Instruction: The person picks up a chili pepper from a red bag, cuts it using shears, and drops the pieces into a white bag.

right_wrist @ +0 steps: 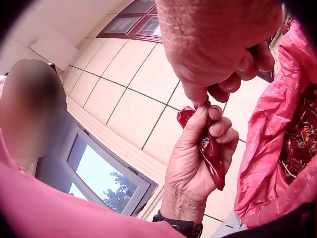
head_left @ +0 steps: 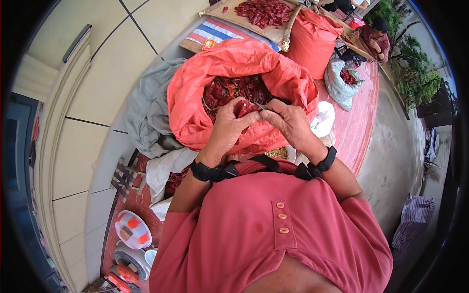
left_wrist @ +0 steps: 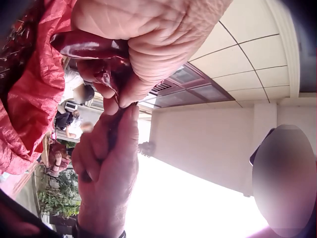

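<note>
Dried red chillies [head_left: 245,108] [right_wrist: 212,153] lie in the left hand [head_left: 229,128] [right_wrist: 190,158], which curls its fingers round them. Thumb and fingers of the right hand [head_left: 292,126] [left_wrist: 108,168] meet the left fingertips at the chilli's end and pinch a small dark, thin object [head_left: 264,107], partly hidden, that looks like a blade. In the left wrist view a glossy chilli [left_wrist: 89,45] sticks out of the left palm. Both hands are above the near side of an open red sack [head_left: 190,93] holding chillies and stems [head_left: 229,90].
Behind the sack are a tray of chillies [head_left: 264,13] and a full red sack [head_left: 312,39]. A pale sack [head_left: 342,85] stands at the right, grey cloth [head_left: 151,107] at the left. A bowl [head_left: 133,229] sits lower left. Another person [head_left: 376,41] sits at the far right.
</note>
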Motion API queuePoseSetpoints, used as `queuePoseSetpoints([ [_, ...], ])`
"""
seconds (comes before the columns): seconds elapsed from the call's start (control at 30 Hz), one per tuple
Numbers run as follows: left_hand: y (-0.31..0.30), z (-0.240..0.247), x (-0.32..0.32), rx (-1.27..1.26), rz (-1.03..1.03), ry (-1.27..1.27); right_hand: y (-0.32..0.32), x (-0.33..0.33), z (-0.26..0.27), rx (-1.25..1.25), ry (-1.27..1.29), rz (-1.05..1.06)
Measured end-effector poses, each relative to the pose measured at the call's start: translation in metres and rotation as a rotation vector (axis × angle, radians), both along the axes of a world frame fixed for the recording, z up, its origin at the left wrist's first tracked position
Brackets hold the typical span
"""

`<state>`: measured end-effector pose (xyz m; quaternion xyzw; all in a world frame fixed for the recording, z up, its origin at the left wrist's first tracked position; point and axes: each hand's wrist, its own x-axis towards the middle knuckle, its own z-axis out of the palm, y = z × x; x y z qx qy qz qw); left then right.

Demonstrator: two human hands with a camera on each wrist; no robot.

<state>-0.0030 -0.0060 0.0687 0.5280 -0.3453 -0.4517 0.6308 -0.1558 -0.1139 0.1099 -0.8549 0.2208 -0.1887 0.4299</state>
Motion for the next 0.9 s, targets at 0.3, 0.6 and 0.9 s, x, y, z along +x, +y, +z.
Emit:
queuePoseSetpoints([
  [0.3, 0.106, -0.073, 0.030, 0.397, -0.086, -0.221, -0.004, -0.038, -0.022, 0.239, 0.185, -0.075],
  [0.6, 0.307, -0.296, 0.056, 1.092, 0.143, -0.930, 0.003, -0.055, -0.046, 0.461, 0.318, -0.166],
  [0.9, 0.223, -0.290, 0.077, 0.989, -0.348, -0.516, 0.000, -0.056, -0.049, 0.419, 0.303, -0.125],
])
